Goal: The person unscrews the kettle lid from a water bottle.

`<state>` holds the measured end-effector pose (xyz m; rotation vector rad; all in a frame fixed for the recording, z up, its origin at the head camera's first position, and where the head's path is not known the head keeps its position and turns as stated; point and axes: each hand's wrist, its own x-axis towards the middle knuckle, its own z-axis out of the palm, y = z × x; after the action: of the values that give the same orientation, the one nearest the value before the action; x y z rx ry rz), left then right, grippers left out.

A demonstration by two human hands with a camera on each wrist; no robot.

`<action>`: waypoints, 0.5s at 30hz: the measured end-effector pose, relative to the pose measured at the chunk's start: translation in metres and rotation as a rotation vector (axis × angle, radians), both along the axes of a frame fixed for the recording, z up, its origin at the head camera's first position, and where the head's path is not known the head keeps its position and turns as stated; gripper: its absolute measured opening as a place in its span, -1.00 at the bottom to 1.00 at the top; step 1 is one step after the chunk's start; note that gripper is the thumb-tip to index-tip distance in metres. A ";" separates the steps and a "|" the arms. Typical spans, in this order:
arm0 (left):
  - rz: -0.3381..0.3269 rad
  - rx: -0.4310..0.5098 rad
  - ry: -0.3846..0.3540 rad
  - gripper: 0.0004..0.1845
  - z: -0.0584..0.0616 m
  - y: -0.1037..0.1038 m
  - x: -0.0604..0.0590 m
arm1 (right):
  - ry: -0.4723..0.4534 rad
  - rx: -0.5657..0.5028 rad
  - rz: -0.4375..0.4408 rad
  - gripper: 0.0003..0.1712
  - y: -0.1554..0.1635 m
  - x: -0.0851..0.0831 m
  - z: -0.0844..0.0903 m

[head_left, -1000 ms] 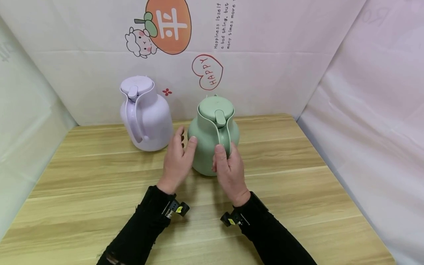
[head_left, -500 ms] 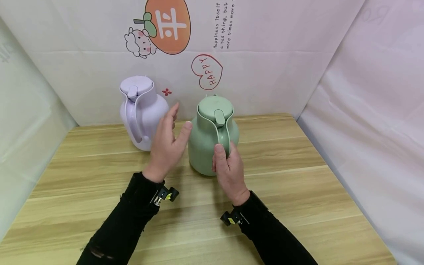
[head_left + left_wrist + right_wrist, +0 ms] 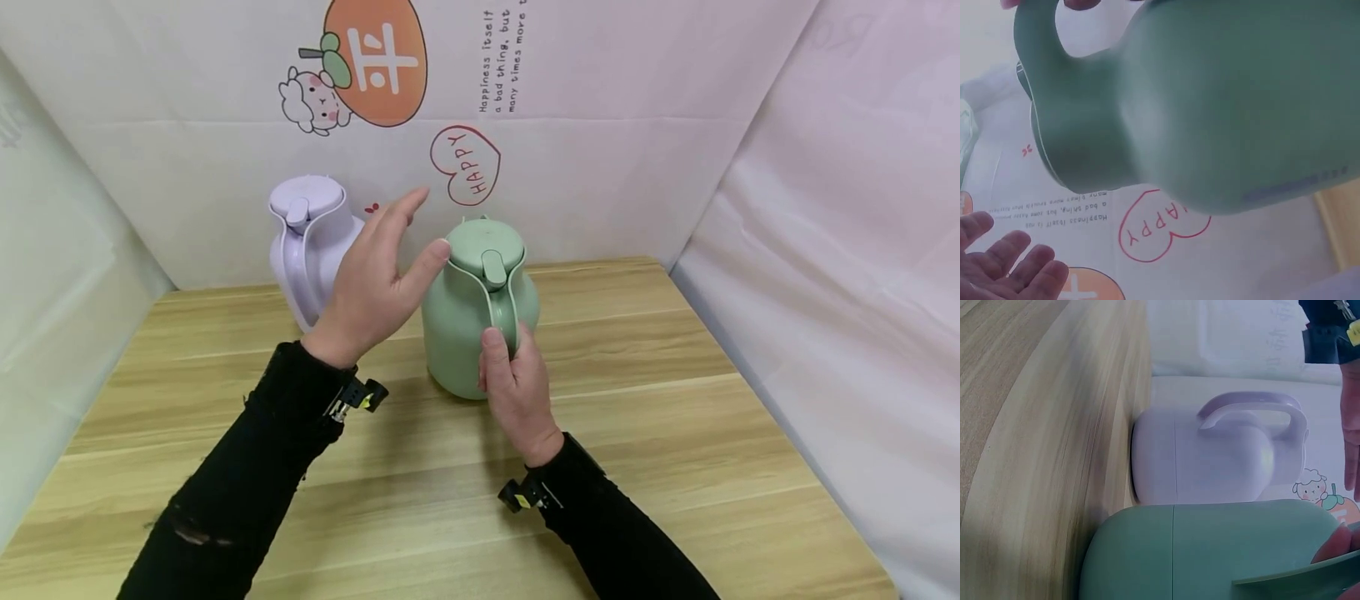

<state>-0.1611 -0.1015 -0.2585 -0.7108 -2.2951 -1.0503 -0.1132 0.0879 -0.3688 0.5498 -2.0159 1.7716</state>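
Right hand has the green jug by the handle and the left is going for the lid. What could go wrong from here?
1. The left hand is open with only its thumb near the lid; pushing sideways could tip the green jug, steadied only by the right hand on its handle.
2. The purple jug stands close behind the left hand, so an outward swing might knock it.
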 end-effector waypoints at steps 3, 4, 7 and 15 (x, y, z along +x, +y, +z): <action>-0.018 -0.054 -0.007 -0.29 0.009 0.000 -0.003 | 0.002 -0.003 0.004 -0.70 0.000 0.000 0.001; -0.028 -0.074 -0.009 -0.29 0.011 0.001 -0.004 | 0.002 -0.003 0.003 -0.70 -0.001 0.000 0.001; -0.071 -0.134 -0.022 -0.30 0.019 0.003 -0.007 | 0.002 0.003 -0.002 -0.69 -0.001 0.000 0.002; -0.194 -0.303 -0.048 -0.31 0.037 0.012 -0.019 | 0.000 0.016 -0.007 -0.68 0.000 0.001 0.001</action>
<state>-0.1797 -0.0895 -0.2211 -1.0566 -2.4947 -0.8147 -0.1126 0.0877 -0.3677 0.5466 -2.0314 1.7528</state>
